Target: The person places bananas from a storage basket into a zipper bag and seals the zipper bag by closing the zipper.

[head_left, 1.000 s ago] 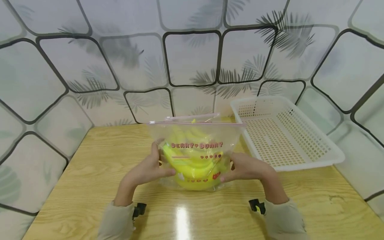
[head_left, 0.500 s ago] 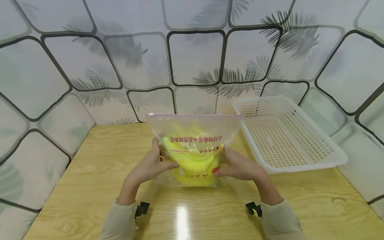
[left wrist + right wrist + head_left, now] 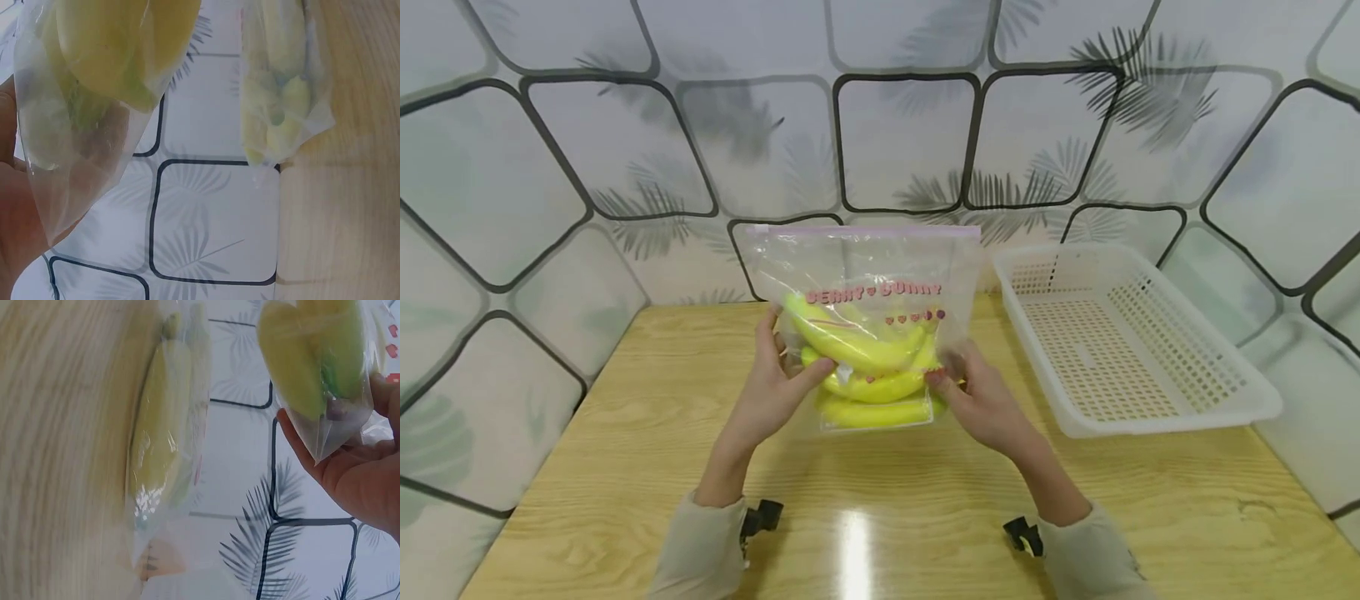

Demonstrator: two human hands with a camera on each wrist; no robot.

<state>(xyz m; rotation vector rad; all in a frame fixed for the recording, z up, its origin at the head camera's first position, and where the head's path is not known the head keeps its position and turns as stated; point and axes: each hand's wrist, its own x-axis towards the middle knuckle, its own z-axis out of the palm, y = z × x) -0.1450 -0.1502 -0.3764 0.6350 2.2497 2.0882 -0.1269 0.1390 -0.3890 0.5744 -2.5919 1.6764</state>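
A clear zip bag (image 3: 880, 260) with pink "Berry Bunny" lettering holds several yellow bananas (image 3: 867, 343). My left hand (image 3: 769, 390) grips its left side, thumb on the front and fingers behind. On the right side my right hand (image 3: 987, 402) grips it the same way, thumb in front. The wrist views show this bag raised off the table. Beyond it, another clear bag of bananas (image 3: 286, 94) rests on the table, seen also as a bag (image 3: 164, 419) in the right wrist view. The held bag covers that one in the head view.
A white perforated plastic basket (image 3: 1157, 425) stands at the right rear of the wooden table (image 3: 647, 467). The patterned backdrop (image 3: 902, 142) rises behind the table and along both sides. Small black wrist mounts (image 3: 762, 518) sit at both cuffs.
Both hands have raised the bag of bananas up and slightly left, and its front now faces me more squarely. The second bag's top edge, visible behind it earlier, is now hidden.
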